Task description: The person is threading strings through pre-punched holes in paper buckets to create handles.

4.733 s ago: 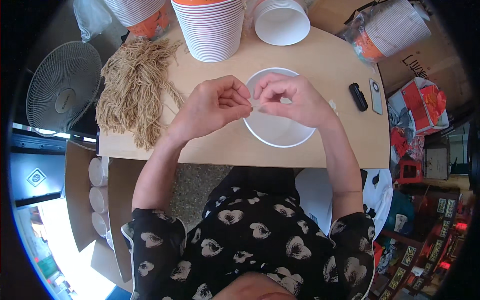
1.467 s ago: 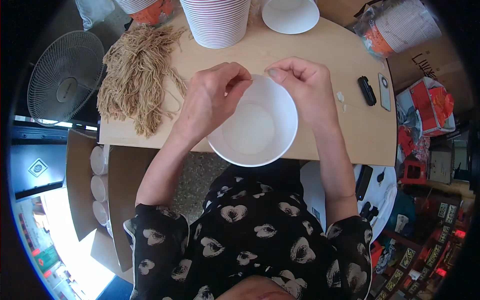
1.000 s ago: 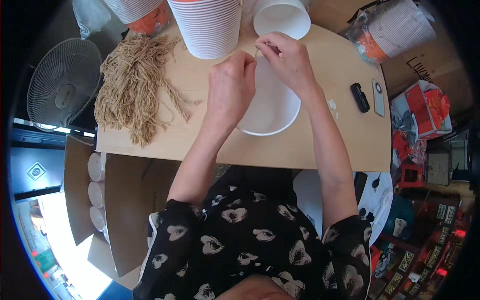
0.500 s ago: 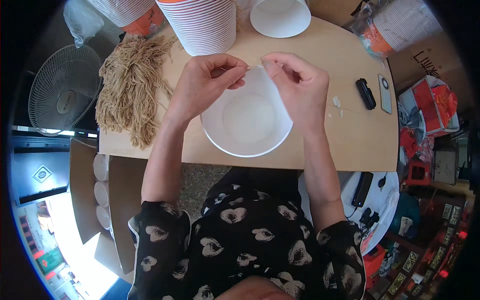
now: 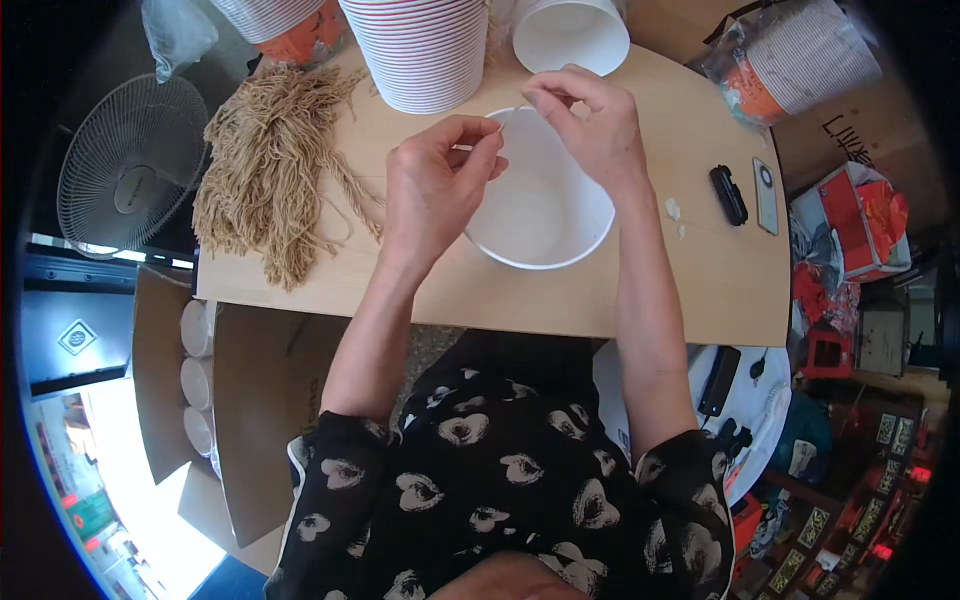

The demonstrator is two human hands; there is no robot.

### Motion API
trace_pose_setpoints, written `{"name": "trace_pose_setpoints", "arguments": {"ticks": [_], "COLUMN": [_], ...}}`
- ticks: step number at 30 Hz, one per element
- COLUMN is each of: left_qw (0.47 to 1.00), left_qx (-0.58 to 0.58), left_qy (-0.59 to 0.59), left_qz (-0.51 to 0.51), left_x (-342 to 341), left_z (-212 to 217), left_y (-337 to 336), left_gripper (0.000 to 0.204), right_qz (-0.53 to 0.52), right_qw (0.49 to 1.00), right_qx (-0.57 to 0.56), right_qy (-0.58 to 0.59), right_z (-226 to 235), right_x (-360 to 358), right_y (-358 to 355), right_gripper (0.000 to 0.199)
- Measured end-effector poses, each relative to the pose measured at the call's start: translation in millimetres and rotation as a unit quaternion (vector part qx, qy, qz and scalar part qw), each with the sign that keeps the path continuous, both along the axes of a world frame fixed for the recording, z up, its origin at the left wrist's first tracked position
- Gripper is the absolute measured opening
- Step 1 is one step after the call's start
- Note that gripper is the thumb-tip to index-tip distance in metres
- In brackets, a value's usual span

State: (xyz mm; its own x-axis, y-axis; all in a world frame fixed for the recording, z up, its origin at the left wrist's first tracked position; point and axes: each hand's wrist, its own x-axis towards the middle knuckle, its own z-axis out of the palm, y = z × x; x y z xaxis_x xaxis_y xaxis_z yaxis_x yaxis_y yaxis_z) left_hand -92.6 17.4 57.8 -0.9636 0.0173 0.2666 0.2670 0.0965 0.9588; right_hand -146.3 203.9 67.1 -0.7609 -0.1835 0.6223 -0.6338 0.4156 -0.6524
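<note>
A white bucket [image 5: 540, 215] stands on the table, its open mouth toward me. Over its far rim, my left hand [image 5: 440, 175] is closed in a pinch on the end of a short tan cord [image 5: 513, 114]. Slightly farther away and to the right, my right hand [image 5: 597, 125] pinches the same cord, which runs between the fingertips of both. Whether the cord passes through the bucket's wall is hidden by my fingers. To the left lies a loose heap of tan cords [image 5: 262, 165], with a few strands trailing toward my left wrist.
Behind the bucket rises a tall stack of white buckets [image 5: 420, 55]; another white bucket [image 5: 572, 35] lies beside it. A black case [image 5: 729, 195] and a phone-like slab [image 5: 766, 195] rest at the right. An open cardboard box [image 5: 265, 400] with white containers stands below left.
The bucket has shifted right and away from me. My right hand has moved up and left, my left hand slightly right and nearer, leaving more cord showing between them.
</note>
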Motion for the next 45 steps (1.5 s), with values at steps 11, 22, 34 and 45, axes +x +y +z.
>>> {"name": "trace_pose_setpoints", "arguments": {"ticks": [11, 22, 34, 45], "left_qw": [0.993, 0.994, 0.997, 0.989], "left_qx": [-0.015, 0.017, 0.043, -0.018], "left_qy": [-0.061, -0.010, 0.001, -0.062], "left_qz": [-0.105, -0.112, -0.059, -0.134], "left_x": [-15, -12, -8, -18], "left_z": [6, 2, 1, 12], "left_y": [-15, -6, 0, -17], "left_gripper": [0.022, 0.015, 0.027, 0.018], "right_qz": [0.059, 0.034, 0.004, 0.081], "right_qw": [0.957, 0.929, 0.932, 0.937], "right_qx": [-0.182, -0.233, -0.180, -0.229], "right_qy": [-0.216, -0.286, -0.314, -0.252], "right_z": [13, 14, 20, 15], "right_x": [28, 31, 38, 30], "right_y": [-3, -11, -18, -8], "right_gripper": [0.017, 0.016, 0.012, 0.023]}}
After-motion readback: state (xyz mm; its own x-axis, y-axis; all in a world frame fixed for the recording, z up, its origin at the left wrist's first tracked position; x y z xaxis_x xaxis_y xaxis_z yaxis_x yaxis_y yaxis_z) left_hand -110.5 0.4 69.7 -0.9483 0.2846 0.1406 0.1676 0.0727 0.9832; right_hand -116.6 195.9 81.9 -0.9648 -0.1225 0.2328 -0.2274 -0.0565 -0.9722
